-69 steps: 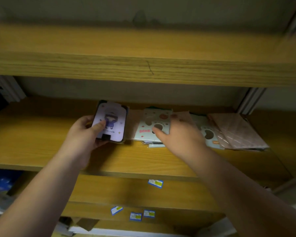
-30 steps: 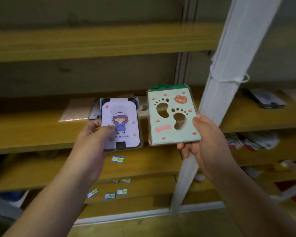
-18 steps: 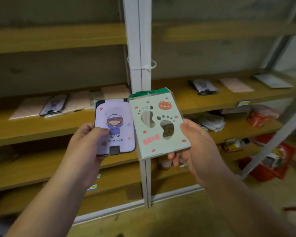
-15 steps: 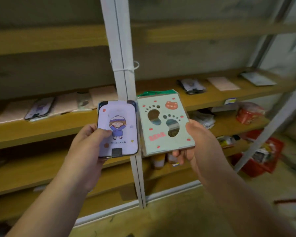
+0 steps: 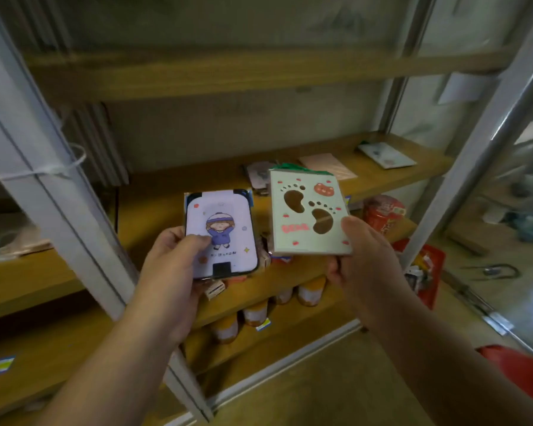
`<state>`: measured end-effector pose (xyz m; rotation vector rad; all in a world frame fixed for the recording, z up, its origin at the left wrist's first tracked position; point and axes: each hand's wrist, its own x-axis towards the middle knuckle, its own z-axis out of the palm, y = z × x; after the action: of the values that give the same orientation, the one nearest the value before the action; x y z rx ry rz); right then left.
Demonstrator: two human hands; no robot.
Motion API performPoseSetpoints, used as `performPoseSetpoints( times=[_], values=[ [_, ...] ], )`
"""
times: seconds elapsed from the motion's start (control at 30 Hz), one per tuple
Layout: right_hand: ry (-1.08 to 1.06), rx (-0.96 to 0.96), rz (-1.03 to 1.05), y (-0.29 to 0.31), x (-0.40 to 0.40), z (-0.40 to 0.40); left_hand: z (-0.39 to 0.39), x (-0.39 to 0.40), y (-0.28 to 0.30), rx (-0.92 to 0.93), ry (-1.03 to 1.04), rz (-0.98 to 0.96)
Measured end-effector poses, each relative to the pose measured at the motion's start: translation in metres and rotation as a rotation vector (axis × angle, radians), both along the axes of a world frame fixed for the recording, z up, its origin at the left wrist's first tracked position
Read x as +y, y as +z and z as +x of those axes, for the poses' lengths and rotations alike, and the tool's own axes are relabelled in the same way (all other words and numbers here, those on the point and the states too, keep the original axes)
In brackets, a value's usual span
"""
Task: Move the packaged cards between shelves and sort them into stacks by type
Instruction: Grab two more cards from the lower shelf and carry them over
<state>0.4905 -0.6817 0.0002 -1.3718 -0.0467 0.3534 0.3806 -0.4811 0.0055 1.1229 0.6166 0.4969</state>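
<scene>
Two packaged cards are held side by side at the centre of the frame, in front of a wooden shelf unit. Left hand [image 5: 170,272] grips the purple card [image 5: 220,233], thumb pressed on its face near the cartoon figure, the other fingers curled behind and out of sight; its long axis runs nearly vertical, top edge toward the upper frame, the black tab at the bottom. Right hand [image 5: 363,256] pinches the green footprint card [image 5: 308,212] at its lower right corner, thumb on the front, fingers curled beneath; its long axis is likewise near vertical, leaning slightly left at the top, with a green header strip at the upper edge and the face turned toward the camera. The two cards are just apart, not touching.

Behind them, the middle shelf [image 5: 382,179] carries three flat items in the upper right of the frame: a dark-edged packet [image 5: 257,176] partly hidden behind the green card, a pink packet [image 5: 326,164], and a pale packet [image 5: 386,155]. A white metal upright [image 5: 59,210] with a cable tie crosses the left of the frame. Lower shelves hold orange-capped jars [image 5: 253,312] and a red tin [image 5: 383,213].
</scene>
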Motion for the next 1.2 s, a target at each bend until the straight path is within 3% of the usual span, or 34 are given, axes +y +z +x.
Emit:
performPoseSetpoints(
  times=[0.17, 0.43, 0.67, 0.87, 1.1, 1.2],
  values=[
    [0.031, -0.047, 0.002, -0.002, -0.015, 0.064, 0.086, -0.006, -0.003, 0.035, -0.045, -0.009],
    [0.002, -0.061, 0.039, -0.013, -0.024, 0.141, 0.190, 0.000, -0.018, 0.152, -0.067, 0.144],
    [0.058, 0.015, 0.047, -0.023, -0.018, 0.191, 0.266, 0.022, -0.018, 0.195, 0.038, 0.462],
    [0.174, 0.062, 0.024, -0.024, -0.019, 0.235, 0.301, 0.038, -0.021, 0.593, 0.009, 1.002],
    [0.297, 0.092, 0.016, -0.028, -0.026, 0.292, 0.310, 0.029, -0.034, 0.830, 0.098, 1.237],
    [0.373, 0.104, 0.031, -0.031, -0.032, 0.312, 0.319, 0.011, -0.029, 0.824, 0.194, 1.263]
  ],
)
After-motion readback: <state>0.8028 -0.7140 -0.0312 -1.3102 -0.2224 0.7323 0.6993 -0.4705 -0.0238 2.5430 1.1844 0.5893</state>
